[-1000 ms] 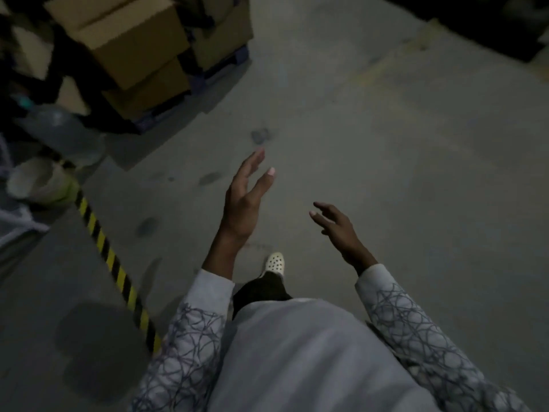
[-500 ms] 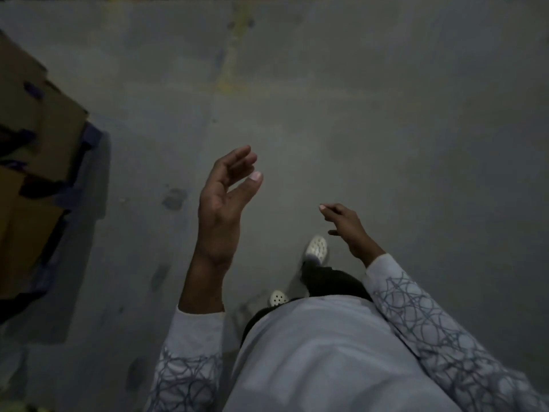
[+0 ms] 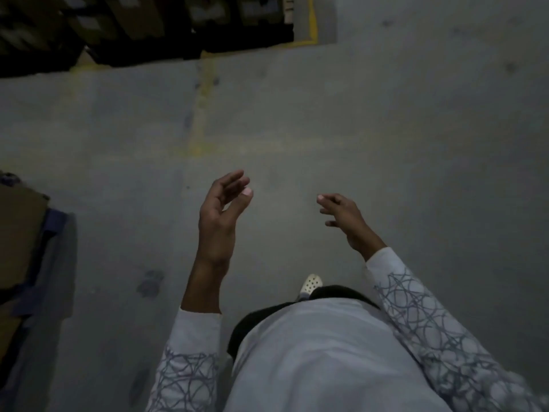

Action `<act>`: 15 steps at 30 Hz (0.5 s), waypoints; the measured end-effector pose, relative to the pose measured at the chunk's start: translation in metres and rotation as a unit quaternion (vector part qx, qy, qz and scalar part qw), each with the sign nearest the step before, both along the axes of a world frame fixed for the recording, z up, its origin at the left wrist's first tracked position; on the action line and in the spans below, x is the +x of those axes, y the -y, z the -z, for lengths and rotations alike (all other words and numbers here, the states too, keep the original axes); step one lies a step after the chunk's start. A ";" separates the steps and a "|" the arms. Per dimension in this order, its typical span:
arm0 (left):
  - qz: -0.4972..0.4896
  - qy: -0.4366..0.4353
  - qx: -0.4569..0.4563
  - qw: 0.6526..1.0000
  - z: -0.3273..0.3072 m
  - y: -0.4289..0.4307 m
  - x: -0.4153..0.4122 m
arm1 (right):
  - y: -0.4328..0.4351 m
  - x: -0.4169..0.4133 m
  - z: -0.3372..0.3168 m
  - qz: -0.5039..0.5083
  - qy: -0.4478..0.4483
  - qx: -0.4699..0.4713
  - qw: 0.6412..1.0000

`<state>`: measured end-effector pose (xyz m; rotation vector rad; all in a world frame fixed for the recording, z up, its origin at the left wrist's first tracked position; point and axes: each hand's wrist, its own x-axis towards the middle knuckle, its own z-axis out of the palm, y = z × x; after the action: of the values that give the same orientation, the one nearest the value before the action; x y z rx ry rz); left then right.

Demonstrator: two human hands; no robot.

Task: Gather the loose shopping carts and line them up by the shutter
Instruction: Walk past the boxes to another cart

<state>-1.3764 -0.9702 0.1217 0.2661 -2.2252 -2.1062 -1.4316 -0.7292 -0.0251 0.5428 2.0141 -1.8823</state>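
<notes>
Grey concrete floor [image 3: 416, 144]: seen across most of the view, marked with dark stains.
Pale shirt [image 3: 326, 352]: worn by the person, seen at the lower edge, with patterned sleeves [image 3: 430, 316].
Dark stacked goods [image 3: 118, 25]: set along the top left, bordered by a yellow painted line [image 3: 312, 22].
Cardboard boxes [image 3: 17, 233]: stacked at the left edge on a blue pallet [image 3: 56, 221].
Left hand [image 3: 219, 215]: raised over the floor, fingers loosely curled and close together, thumb apart; nothing is held.
Right hand [image 3: 344, 218]: held lower, well apart from the left, fingers spread and slightly bent; nothing is held.
White perforated shoe [image 3: 311, 283]: seen just beyond the shirt hem.
Shopping carts: their place cannot be told from this view.
</notes>
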 end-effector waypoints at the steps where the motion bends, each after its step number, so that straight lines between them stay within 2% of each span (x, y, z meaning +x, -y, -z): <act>1: -0.002 0.007 -0.001 1.000 0.005 -0.005 -0.025 | -0.006 -0.023 -0.014 0.014 -0.022 -0.003 1.000; 8: 0.016 0.120 -0.017 0.992 0.062 -0.036 -0.167 | -0.032 -0.142 -0.129 0.051 -0.186 -0.018 0.981; 12: 0.030 0.178 -0.023 0.983 0.107 -0.048 -0.252 | -0.052 -0.197 -0.194 0.043 -0.323 0.000 0.945; 15: 0.033 0.207 -0.024 0.978 0.133 -0.058 -0.321 | -0.070 -0.247 -0.221 0.043 -0.390 0.010 0.920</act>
<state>-1.6973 -0.9124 -0.0109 0.6951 -2.5291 -2.1916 -1.6782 -0.6594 0.1957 -0.1741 2.4911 -2.3823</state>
